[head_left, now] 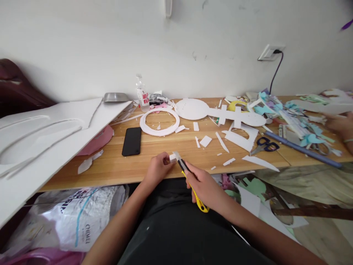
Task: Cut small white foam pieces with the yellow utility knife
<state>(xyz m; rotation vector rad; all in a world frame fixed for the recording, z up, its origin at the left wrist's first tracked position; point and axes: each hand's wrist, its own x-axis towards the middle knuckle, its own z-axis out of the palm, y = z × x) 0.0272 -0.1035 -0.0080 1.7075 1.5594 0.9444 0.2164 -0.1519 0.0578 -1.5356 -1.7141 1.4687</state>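
Near the front edge of the wooden table (104, 167), my left hand (157, 168) pinches a small white foam block (172, 158). My right hand (202, 184) is wrapped round a yellow and black utility knife (195, 193). The knife's blade is out and its tip meets the block's upper right side. Several white foam scraps lie just beyond my hands, among them a small rectangle (205, 141). Farther back are a white foam ring (159, 122) and a flat white shape with rounded ends (192, 109).
A black phone (131, 141) and a large white foam sheet (41, 136) are at the left. A bottle (142, 96) stands by the wall. Scissors (264, 144), a blue tube (303, 148) and piled scraps lie right. Another person's hand (340, 123) is far right.
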